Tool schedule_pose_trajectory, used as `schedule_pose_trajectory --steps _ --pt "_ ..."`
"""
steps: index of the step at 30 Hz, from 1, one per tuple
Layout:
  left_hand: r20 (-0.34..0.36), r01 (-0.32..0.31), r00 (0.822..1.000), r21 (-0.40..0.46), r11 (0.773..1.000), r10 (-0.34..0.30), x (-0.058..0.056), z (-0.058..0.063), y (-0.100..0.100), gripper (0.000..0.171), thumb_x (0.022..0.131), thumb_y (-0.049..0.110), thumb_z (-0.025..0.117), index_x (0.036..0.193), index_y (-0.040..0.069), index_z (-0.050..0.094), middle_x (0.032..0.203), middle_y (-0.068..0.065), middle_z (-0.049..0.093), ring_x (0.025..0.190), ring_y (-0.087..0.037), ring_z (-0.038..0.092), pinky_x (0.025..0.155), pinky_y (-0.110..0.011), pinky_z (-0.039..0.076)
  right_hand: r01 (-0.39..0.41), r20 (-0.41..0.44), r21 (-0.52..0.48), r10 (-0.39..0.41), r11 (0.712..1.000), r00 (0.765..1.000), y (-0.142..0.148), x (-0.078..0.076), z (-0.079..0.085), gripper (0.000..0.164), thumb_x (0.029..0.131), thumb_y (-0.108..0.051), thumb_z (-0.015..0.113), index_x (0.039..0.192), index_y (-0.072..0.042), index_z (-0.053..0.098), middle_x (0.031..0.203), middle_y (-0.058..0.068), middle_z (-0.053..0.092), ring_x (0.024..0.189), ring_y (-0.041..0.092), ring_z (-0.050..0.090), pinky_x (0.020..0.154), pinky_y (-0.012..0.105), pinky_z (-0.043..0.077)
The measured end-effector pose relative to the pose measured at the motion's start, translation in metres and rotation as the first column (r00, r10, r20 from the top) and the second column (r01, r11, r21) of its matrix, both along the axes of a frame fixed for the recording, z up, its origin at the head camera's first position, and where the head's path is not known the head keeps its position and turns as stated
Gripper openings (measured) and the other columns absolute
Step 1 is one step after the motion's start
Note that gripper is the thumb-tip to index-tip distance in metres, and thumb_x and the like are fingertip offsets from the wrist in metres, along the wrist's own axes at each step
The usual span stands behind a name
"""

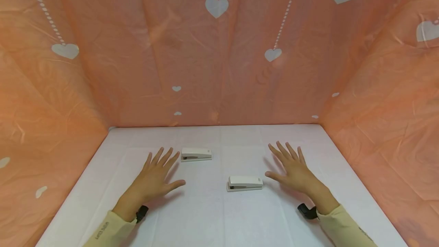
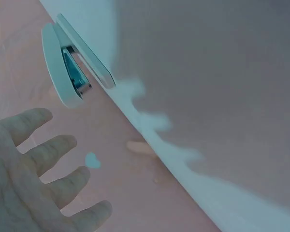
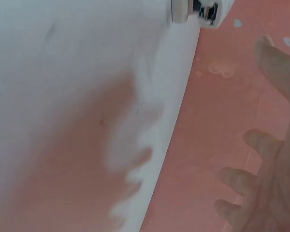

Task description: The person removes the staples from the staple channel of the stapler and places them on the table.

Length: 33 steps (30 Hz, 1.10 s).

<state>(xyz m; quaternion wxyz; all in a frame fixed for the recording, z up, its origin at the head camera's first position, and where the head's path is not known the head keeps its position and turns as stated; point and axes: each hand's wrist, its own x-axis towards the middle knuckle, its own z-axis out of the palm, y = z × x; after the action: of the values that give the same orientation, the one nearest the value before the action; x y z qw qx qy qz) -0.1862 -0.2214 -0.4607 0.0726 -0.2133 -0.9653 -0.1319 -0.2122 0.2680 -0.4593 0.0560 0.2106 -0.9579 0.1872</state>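
Observation:
Two white staplers lie on the white table. The farther stapler [image 1: 196, 154] is left of the middle, and the nearer stapler [image 1: 244, 183] sits a little right of it. My left hand [image 1: 154, 178] hovers with fingers spread, its fingertips just left of the farther stapler. Over the table on the other side, my right hand [image 1: 293, 170] also has spread fingers, its thumb just right of the nearer stapler. Neither hand holds anything. In the left wrist view a stapler [image 2: 67, 63] shows beyond the fingertips; in the right wrist view only the end of a stapler [image 3: 205, 10] shows.
The white tabletop [image 1: 192, 216] carries faint fold lines and hand shadows. Orange curtains [image 1: 219, 68] with white hearts stand along its back, left and right sides. Both wrists wear black straps [image 1: 307, 211] below light sleeves [image 1: 343, 228].

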Motion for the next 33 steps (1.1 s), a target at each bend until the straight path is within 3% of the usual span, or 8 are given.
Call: schedule_pose_trajectory --steps 15,23,33 --pt "0.005 0.111 0.994 0.002 0.994 -0.111 0.002 -0.004 0.025 0.097 0.096 0.071 0.064 0.166 0.009 0.04 0.172 -0.019 0.033 0.161 -0.045 0.023 0.127 -0.067 0.018 -0.063 -0.007 0.022 0.064 0.998 0.998 -0.017 0.005 -0.003 0.097 0.094 -0.065 0.074 0.171 -0.024 0.031 0.177 0.016 0.024 0.163 0.047 0.013 0.125 0.073 0.001" --pt "0.011 0.176 0.984 0.02 0.984 -0.176 0.001 -0.004 0.041 0.095 0.097 0.07 0.065 0.164 0.006 0.042 0.171 -0.02 0.036 0.159 -0.047 0.027 0.126 -0.066 0.02 -0.117 0.001 0.006 0.117 0.993 0.993 -0.022 0.008 -0.006 0.097 0.095 -0.062 0.074 0.171 -0.024 0.029 0.177 0.014 0.023 0.164 0.044 0.014 0.128 0.068 0.002" --pt "0.094 0.247 0.963 0.056 0.967 -0.252 -0.005 -0.002 0.064 0.095 0.098 0.068 0.066 0.167 0.009 0.038 0.174 -0.017 0.032 0.161 -0.043 0.024 0.128 -0.061 0.022 -0.206 -0.062 -0.028 0.204 0.978 0.977 -0.035 0.009 -0.009 0.092 0.096 -0.052 0.078 0.169 -0.017 0.034 0.174 0.016 0.031 0.162 0.044 0.022 0.13 0.062 0.01"
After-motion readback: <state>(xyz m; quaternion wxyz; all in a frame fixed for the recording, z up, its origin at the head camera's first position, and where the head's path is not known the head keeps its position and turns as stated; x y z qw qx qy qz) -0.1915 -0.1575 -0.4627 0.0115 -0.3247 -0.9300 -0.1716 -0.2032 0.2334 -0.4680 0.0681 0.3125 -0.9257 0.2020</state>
